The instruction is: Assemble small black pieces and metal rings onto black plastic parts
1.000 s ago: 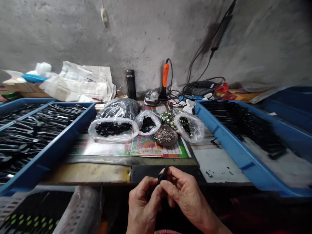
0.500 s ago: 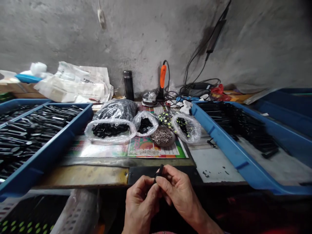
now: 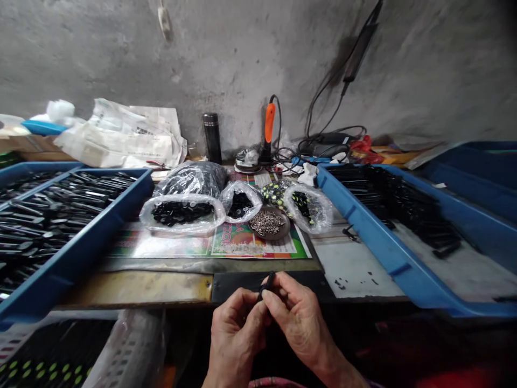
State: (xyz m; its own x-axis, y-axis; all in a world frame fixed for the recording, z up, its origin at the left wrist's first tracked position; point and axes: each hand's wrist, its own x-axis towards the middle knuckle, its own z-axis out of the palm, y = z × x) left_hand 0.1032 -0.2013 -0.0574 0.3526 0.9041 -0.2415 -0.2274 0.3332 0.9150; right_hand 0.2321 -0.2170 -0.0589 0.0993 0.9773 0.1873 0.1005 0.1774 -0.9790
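Note:
A small black plastic part [image 3: 266,283] is pinched between both hands, just in front of the bench edge; the fingers cover much of it, and its exact kind cannot be told. My left hand [image 3: 238,328] grips its lower end with thumb and forefinger. My right hand [image 3: 297,312] is closed on the upper portion, thumb tip close to the left thumb. Beyond the hands, a round dish [image 3: 286,229] holds many small metal screws [image 3: 266,222]. Around it lie open plastic bags, one with black pieces [image 3: 177,212], another with black-and-yellow pieces [image 3: 302,206].
Blue trays of long black parts flank the bench, a left tray [image 3: 100,229] and a right tray [image 3: 388,258]. Behind stand a black flask [image 3: 212,137] and an orange-handled tool [image 3: 270,124] with a cable. A white perforated basket [image 3: 125,350] sits below left.
Both hands have shifted slightly right in the picture, still pinching the black part. The part's upper end is a little farther right. The view has tilted slightly.

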